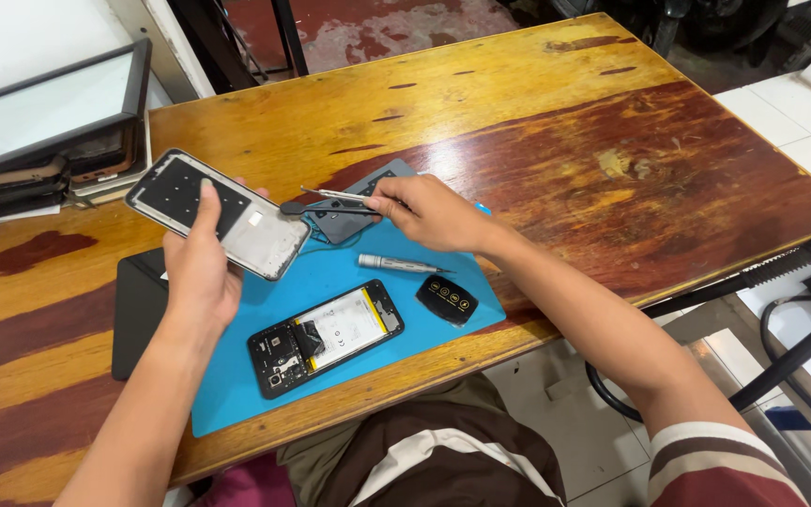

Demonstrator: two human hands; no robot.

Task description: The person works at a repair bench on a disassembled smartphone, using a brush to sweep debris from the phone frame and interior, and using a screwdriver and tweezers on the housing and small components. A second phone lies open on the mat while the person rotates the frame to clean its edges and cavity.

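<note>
The left hand (pixel 201 272) is raised above the near-left part of the blue rectangular work mat (pixel 330 329), its fingers wrapped round the grey phone frame with a dark inner panel (pixel 218 213); the thumb lies across the dark panel, and the frame is tilted, its long side running from upper left to lower right. The right hand (pixel 429 214) hovers over the far edge of the mat, fingertips pinched together on a thin dark metal tool with a rounded tip (pixel 326 207), which points left so that its tip lies just beside the lower right end of the frame. A pair of slim silver tweezers (pixel 335 194) also pokes out leftward from the same fingers, just above the dark tool.

On the mat, near its middle, lies an opened black smartphone with a white battery showing (pixel 325 338), face down and angled. Just right of it on the mat sits a small black oval gadget with yellow rings (pixel 447 299), and between that gadget and the right hand lies a silver pen-shaped screwdriver (pixel 398 265). A grey flat back cover (pixel 354 202) rests partly under the right hand at the mat's far edge. A black flat rectangular slab (pixel 138 310) lies at the mat's left edge. All of this rests on the varnished wooden table (pixel 556 122); at the table's far left corner, well apart from the mat, leans a stack of dark-framed screen panels (pixel 49 122).
</note>
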